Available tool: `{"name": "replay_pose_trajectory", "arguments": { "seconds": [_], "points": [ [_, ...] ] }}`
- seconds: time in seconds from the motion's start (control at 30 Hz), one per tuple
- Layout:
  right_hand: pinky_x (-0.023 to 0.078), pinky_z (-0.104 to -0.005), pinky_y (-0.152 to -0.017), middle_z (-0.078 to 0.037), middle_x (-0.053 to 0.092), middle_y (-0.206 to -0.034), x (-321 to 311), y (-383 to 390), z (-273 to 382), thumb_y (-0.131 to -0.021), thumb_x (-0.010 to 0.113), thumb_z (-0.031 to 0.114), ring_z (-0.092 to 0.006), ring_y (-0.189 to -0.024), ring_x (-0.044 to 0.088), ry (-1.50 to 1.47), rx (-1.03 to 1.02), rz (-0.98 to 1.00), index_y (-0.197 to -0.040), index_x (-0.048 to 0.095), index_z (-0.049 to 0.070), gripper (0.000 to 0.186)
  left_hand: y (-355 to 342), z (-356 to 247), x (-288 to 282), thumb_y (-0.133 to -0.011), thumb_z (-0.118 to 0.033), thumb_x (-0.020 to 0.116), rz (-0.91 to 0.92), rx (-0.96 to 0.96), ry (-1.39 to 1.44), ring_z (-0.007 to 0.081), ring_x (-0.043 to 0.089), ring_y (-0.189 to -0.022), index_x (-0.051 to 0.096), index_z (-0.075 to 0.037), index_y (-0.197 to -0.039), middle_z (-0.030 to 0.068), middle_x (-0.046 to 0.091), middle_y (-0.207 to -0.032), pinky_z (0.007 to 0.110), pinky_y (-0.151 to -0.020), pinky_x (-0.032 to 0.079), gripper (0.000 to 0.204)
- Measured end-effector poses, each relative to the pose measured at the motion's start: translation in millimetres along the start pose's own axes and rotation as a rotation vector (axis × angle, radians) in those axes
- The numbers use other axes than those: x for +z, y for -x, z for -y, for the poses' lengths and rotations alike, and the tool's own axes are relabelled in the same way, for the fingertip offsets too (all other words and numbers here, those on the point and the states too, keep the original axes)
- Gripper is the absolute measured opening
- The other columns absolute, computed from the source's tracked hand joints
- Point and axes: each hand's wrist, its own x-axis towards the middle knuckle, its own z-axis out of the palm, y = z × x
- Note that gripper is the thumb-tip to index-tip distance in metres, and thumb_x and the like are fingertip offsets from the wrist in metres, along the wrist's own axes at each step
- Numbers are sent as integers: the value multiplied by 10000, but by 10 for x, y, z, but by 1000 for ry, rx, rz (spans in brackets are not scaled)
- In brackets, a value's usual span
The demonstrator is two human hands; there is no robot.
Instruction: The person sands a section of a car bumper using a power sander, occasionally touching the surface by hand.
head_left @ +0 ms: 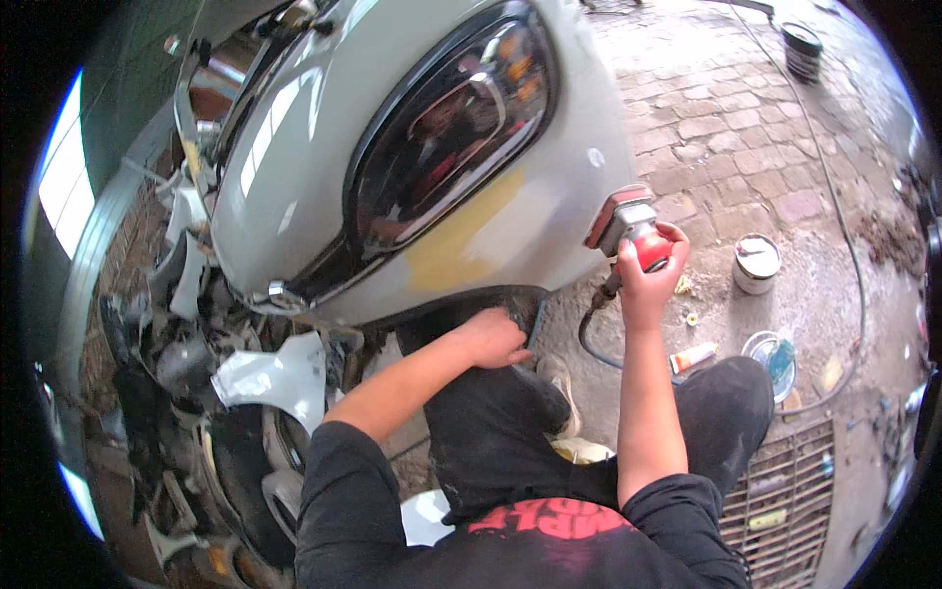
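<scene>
In front of me is a grey car bumper with a dark headlight set in it. A yellowish filler patch spreads below the light. My right hand is wrapped round the red body of a sander, whose pad is tilted up at the bumper's right side; whether it touches the paint is hard to tell. The sander's dark hose hangs below. My left hand is by the bumper's lower edge, over my knee, with curled fingers; anything inside them is hidden.
White and black car parts are heaped at the left. At the right stand an open tin, a white and orange tube and a round lid with blue stuff. A long hose crosses the paving near a metal grate and a black bucket.
</scene>
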Motion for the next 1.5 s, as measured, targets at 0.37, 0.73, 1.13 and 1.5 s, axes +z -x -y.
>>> {"name": "replay_pose_trajectory", "arguments": {
  "seconds": [0.37, 0.73, 1.13, 1.5],
  "points": [
    [441, -347, -908, -93, 516, -1081, 581, 988, 584, -664, 839, 179, -215, -997, 523, -5, -211, 478, -1165, 500, 21, 626, 360, -896, 411, -1034, -544, 383, -1582, 172, 1470, 277, 421, -1389, 337, 24, -1479, 186, 451, -1461, 400, -1147, 312, 724],
    [324, -487, -1067, -259, 399, -1277, 764, 1646, 332, -905, 547, 492, -389, -1213, 413, 71, -352, 824, -1308, 458, -26, 662, 34, -562, 1086, -915, -744, 437, -1723, 89, 1668, 226, 512, -1212, 368, -72, -1382, 111, 496, -1312, 413, -1037, 427, 821],
    [356, -492, -1071, -251, 334, -1394, 927, 1893, 80, -931, 586, 383, -375, -1256, 421, 106, -338, 1008, -1348, 521, 32, 548, -58, -362, 1486, -959, -589, 450, -1519, 507, 2280, 259, 524, -1267, 448, -47, -1378, 120, 527, -1369, 433, -1098, 398, 685],
    [361, -467, -1038, -230, 434, -1269, 1010, 1818, -82, -946, 640, 333, -335, -1173, 454, -3, -310, 753, -1209, 579, 53, 389, -111, -377, 1230, -924, -696, 453, -1713, 17, 1654, 290, 578, -1076, 285, -1, -1289, 173, 532, -1182, 431, -920, 458, 803]
  ]
}}
